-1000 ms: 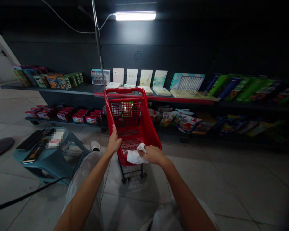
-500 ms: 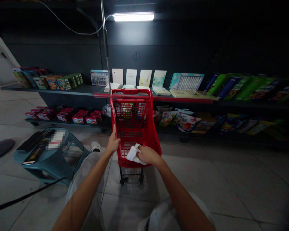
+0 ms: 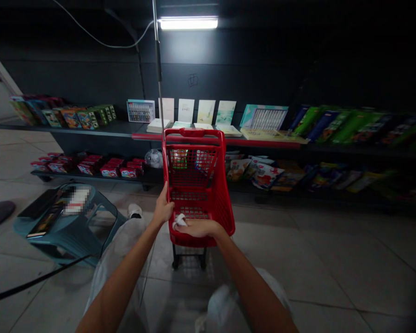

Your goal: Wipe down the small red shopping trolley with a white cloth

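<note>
A small red shopping cart (image 3: 229, 203) with a plastic basket stands in front of me, and a thin metal pole (image 3: 158, 60) rises at its left rear. My left hand (image 3: 163, 208) is closed on the left rim of the basket. Inside the front of the basket, my right hand (image 3: 198, 227) presses a crumpled white cloth (image 3: 180, 221) near the left front corner. The hand hides part of the cloth. Beneath the basket show the dark legs and wheels (image 3: 189, 259).
Behind the cart runs a dark shelf (image 3: 121, 130) with books, boxes and snack bags. A blue-grey plastic stool (image 3: 74, 231) with phone-like items stands at left, a black cable (image 3: 38, 282) beside it. Someone's shoe (image 3: 0, 214) is at the far left.
My right hand has moved left with the white cloth, from the middle of the basket's front to its left corner. The left hand keeps its hold on the rim.
</note>
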Tool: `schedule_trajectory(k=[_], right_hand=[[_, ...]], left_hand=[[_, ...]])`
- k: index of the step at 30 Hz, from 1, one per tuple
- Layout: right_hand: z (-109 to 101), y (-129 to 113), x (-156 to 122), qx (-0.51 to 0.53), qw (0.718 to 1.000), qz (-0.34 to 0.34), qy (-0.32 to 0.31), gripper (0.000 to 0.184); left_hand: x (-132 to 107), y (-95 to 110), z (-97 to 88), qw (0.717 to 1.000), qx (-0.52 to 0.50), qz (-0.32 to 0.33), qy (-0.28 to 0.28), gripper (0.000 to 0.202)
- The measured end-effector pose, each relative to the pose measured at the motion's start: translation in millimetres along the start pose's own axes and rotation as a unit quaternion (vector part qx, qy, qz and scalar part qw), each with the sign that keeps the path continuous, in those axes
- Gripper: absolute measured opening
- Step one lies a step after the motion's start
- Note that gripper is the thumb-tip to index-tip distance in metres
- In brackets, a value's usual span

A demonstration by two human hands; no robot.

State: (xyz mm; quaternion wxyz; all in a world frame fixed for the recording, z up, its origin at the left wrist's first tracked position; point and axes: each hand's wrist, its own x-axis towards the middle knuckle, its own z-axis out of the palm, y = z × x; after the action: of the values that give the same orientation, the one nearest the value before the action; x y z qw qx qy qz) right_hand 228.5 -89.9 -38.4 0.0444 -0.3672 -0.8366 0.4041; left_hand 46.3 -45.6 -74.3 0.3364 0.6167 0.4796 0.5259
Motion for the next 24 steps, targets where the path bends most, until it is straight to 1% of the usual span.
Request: schedule_trajectory(k=[2, 3, 5, 8, 10, 11, 12, 14, 15, 16, 17, 18, 19, 20, 22, 24], right_hand=[[-5.2, 2.6, -5.3, -0.019, 0.998, 0.027, -0.047, 0.03], [-8.7, 4.6, -8.1, -0.043, 0.996, 0.045, -0.061, 0.03], [-15.0, 9.8, -12.6, -0.093, 0.991, 0.075, -0.066, 0.028], [-19.2, 17.6, -14.2, -0.142, 0.982, 0.095, -0.08, 0.024], [-19.7, 21.4, -12.1, -0.15, 0.979, 0.121, -0.064, 0.021], [-20.1, 22.7, -10.5, -0.142, 0.98, 0.133, -0.032, 0.022], [-20.9, 23.5, -8.7, -0.12, 0.982, 0.143, 0.017, 0.024], [-24.0, 23.8, -5.0, -0.025, 0.978, 0.151, 0.138, 0.028], [-26.2, 23.4, -3.3, 0.046, 0.968, 0.148, 0.195, 0.029], [-28.3, 22.7, -1.8, 0.127, 0.951, 0.141, 0.242, 0.031], [-30.4, 21.9, -0.5, 0.209, 0.929, 0.131, 0.275, 0.032], [-32.0, 21.0, 0.4, 0.285, 0.906, 0.116, 0.291, 0.034], [-33.2, 20.2, 1.1, 0.35, 0.886, 0.097, 0.289, 0.036], [-33.7, 19.6, 1.5, 0.402, 0.87, 0.078, 0.275, 0.037], [-33.0, 19.2, 1.9, 0.472, 0.85, 0.039, 0.232, 0.044], [-30.5, 19.7, 1.9, 0.511, 0.833, -0.004, 0.213, 0.056]], left_hand=[[0.0, 1.7, -1.0, 1.0, 0.0, -0.003, -0.006, 0.108], [-0.3, 2.2, -1.6, 1.0, -0.001, -0.005, -0.008, 0.108], [-1.2, 1.7, -2.7, 1.0, -0.003, -0.01, -0.01, 0.109], [-2.6, -2.2, -4.2, 1.0, -0.001, -0.011, -0.01, 0.109], [-3.5, -5.1, -5.2, 1.0, 0.0, -0.002, -0.006, 0.109], [-4.0, -6.1, -5.7, 1.0, 0.0, 0.001, -0.004, 0.108], [-4.5, -6.7, -6.2, 1.0, 0.001, 0.002, -0.002, 0.108], [-5.5, -6.5, -7.3, 1.0, 0.003, -0.004, 0.001, 0.107], [-6.0, -5.8, -7.9, 1.0, 0.003, -0.01, 0.002, 0.107], [-6.4, -4.9, -8.6, 1.0, 0.002, -0.014, 0.002, 0.107], [-6.7, -4.0, -9.2, 1.0, 0.002, -0.015, 0.001, 0.107], [-7.0, -3.2, -9.9, 1.0, 0.001, -0.013, 0.001, 0.107], [-7.2, -2.5, -10.6, 1.0, 0.002, -0.009, 0.001, 0.105], [-7.2, -1.9, -11.3, 1.0, 0.003, -0.003, 0.003, 0.103], [-7.1, -1.1, -12.4, 1.0, 0.01, 0.007, 0.006, 0.1], [-6.9, -0.7, -13.2, 0.999, 0.024, 0.014, 0.016, 0.098]])
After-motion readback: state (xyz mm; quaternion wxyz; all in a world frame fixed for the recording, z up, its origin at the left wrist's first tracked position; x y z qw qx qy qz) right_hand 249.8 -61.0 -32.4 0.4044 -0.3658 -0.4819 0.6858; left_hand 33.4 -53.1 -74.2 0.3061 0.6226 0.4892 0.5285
